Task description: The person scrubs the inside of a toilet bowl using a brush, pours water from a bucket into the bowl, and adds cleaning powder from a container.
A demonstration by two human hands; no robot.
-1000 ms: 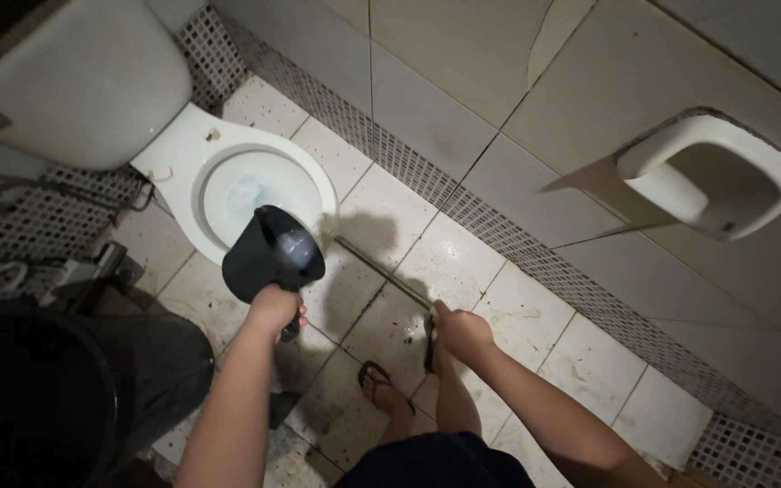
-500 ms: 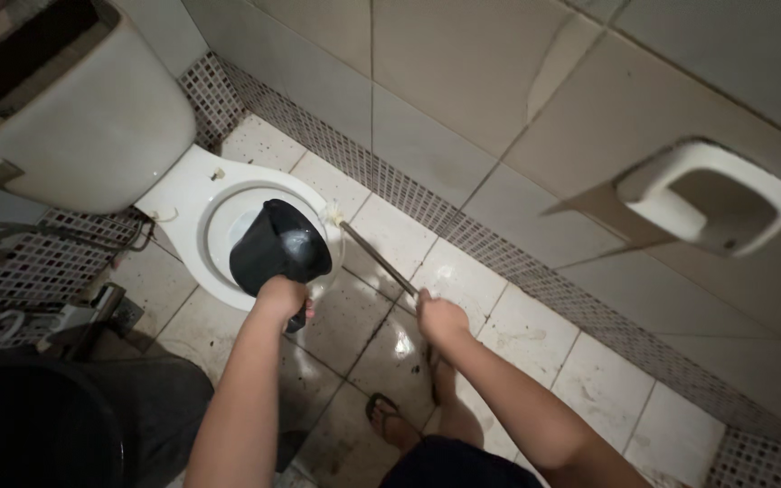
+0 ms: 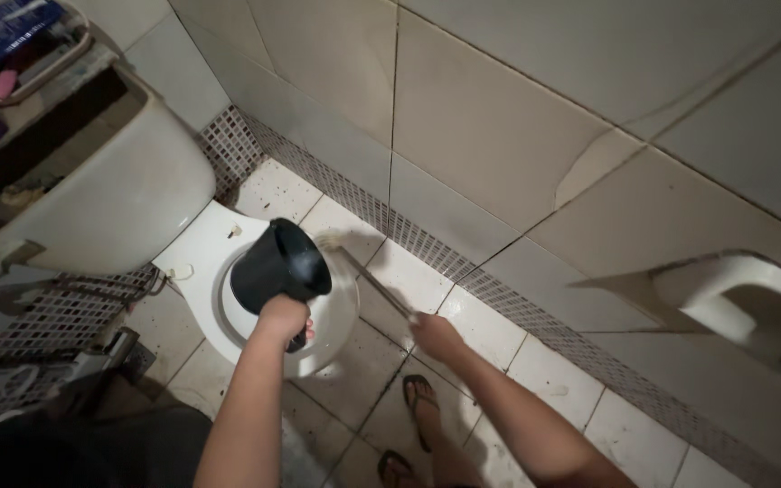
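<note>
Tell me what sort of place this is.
A small tiled bathroom, fairly worn: a white toilet bowl with its cistern, a tiled floor, and a ceramic wall niche that is probably a paper or soap holder.

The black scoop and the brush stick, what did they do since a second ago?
The left hand carried the black scoop from in front of the toilet bowl to right over it. The right hand swung the brush stick off the floor so its head reaches the bowl's rim. The person stepped closer. Both hands kept their grips; nothing was let go.
</note>
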